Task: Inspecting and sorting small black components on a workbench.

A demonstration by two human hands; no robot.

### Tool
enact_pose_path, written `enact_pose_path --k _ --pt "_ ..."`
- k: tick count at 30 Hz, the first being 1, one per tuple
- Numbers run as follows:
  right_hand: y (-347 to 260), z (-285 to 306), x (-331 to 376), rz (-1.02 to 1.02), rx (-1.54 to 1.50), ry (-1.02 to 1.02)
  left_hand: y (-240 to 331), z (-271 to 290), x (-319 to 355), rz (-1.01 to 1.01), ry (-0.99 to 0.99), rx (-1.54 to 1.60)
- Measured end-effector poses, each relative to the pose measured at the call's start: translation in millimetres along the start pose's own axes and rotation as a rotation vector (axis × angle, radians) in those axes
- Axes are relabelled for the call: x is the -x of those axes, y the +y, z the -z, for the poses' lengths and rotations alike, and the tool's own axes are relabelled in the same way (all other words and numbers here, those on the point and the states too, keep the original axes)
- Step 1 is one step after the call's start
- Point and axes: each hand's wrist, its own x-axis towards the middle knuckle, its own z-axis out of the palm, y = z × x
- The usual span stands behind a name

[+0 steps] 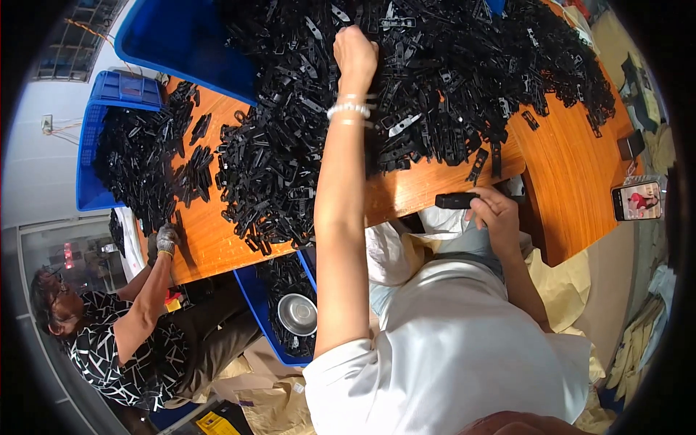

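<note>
My left arm stretches far across a big pile of black plastic parts (283,156). At its end my left hand (356,54) is curled closed over the heap; what its fingers hold, if anything, is hidden. Close to my body, just below the table edge, my right hand (496,216) is closed on the end of a dark, oblong black plastic part (455,201), pinched between thumb and fingers. Some loose black parts (478,165) lie at the pile's near edge, above that hand.
A blue bin (181,43) tips toward the pile at upper left. Below the wooden table (565,174) a blue crate (254,290) holds parts and a metal bowl (297,314). A phone (638,201) stands at right. A gloved co-worker (138,326) works at left.
</note>
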Motion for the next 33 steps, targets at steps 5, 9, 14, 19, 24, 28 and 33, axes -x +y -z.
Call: enact_pose_path --k 5,9,14,19,24,28,33 --pt "5 2 2 0.026 -0.027 -0.018 -1 -9 -22 0.197 -0.098 -0.158" --pt "5 7 -3 0.015 -0.007 -0.016 0 14 -13 0.324 -0.073 -0.157" --pt "4 6 -10 0.011 0.001 -0.017 -9 56 48 0.326 -0.031 0.469" --pt "-5 -2 -17 0.119 -0.056 -0.073 4 74 129 0.571 -0.354 1.514" --pt "-26 -15 -19 0.270 -0.057 -0.174 24 74 177 0.464 -0.586 1.388" --pt "-24 -11 -20 0.483 0.204 -0.223 41 89 190 0.417 -0.705 1.035" --pt "-21 -18 -11 0.451 0.023 -0.191 38 89 198 0.314 -0.564 0.890"
